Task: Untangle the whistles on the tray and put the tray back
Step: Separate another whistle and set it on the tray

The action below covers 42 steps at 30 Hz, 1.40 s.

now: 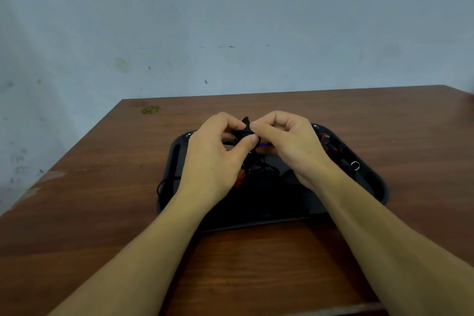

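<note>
A plain, bare room of no clear kind: a worn wooden desk stands against a scuffed, stained pale-blue wall behind it.

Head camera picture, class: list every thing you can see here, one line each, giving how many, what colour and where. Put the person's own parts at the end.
tray: one, black, on the table in front of the person
black whistle: one, pinched between both hands above the tray
red whistles: at least two, one at the tray's right far corner, one under the left hand; exact number unclear
cords: black, tangled on the tray, one loop hanging over its left edge
metal ring: one, silver, right side of the tray
table: one, brown wood
wall: pale blue-grey, behind the table
left hand: grip closed on the black whistle
right hand: grip closed on it too
</note>
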Tool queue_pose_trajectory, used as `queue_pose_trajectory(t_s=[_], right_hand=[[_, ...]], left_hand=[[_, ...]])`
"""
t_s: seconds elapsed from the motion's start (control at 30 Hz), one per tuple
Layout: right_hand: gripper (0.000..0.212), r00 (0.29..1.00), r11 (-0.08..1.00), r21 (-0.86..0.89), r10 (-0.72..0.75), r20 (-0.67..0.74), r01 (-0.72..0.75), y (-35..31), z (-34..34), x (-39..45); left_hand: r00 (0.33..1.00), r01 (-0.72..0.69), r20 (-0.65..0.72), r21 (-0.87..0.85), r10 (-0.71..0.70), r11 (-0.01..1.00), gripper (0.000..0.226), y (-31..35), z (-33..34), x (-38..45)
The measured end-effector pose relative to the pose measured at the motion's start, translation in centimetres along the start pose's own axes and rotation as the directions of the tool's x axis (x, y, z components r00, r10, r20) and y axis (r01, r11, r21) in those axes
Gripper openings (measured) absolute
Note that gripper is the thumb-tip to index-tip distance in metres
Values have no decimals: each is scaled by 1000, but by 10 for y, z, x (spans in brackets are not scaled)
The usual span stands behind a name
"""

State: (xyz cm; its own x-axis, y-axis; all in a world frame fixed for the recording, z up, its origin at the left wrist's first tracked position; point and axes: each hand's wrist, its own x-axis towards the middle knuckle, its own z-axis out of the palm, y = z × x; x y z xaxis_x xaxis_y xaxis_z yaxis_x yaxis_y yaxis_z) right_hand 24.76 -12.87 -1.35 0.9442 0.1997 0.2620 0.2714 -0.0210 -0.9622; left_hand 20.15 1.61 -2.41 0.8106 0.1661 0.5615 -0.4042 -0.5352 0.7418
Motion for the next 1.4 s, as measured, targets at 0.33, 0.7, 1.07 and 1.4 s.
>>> queue_pose_trajectory(t_s=[0.33,0.7,1.07,1.4], right_hand=[[11,999,996,-84,37,6,-37,-21,-16,-9],[5,987,951,-310,-49,-150,0,-45,-84,-17],[12,1000,777,-629,22,-6,-21,-39,-114,-8],[14,951,531,-846,277,134,-35,-7,-98,19]], left_hand=[[997,12,75,-104,-4,995,13,17,-4,1],[982,43,185,-57,-32,997,14,34,4,5],[895,-148,446,265,15,953,12,41,30,19],[836,-249,547,431,-32,867,21,27,37,19]])
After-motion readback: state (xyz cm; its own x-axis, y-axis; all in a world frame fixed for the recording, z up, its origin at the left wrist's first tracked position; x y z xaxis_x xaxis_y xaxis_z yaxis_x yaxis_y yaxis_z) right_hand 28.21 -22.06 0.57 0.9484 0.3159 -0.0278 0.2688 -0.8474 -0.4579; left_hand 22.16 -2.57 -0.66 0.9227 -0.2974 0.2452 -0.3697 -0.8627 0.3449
